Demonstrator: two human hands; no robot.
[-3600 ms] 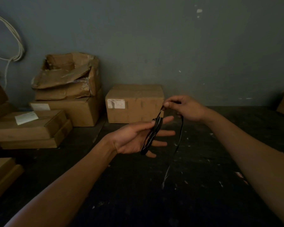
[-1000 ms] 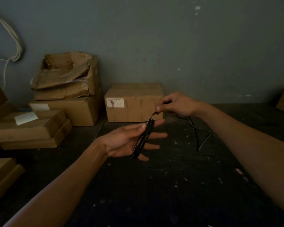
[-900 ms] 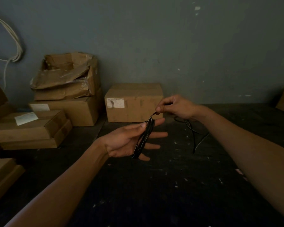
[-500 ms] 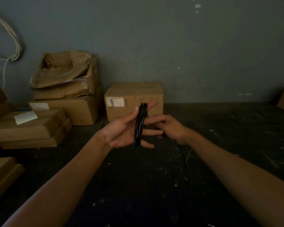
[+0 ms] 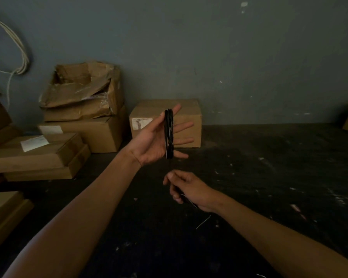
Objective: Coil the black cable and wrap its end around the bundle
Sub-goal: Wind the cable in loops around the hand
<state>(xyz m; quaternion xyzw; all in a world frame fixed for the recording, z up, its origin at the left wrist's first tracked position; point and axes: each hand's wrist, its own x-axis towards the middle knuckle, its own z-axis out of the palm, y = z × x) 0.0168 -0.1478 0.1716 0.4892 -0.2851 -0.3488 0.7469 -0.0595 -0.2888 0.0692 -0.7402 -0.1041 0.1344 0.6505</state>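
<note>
Fingers [image 5: 174, 192] hiding cable [image 5: 168, 133] end, R hand [image 5: 189, 189].

No print is legible: the white label [image 5: 140, 123] on the cardboard box [image 5: 186, 115] carries dark marks too blurred to make out

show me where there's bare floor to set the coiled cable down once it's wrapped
Bare dark floor lies right of the right hand, up to the wall. The left side is crowded with stacked cardboard boxes; a closed box stands behind the left hand.
</note>
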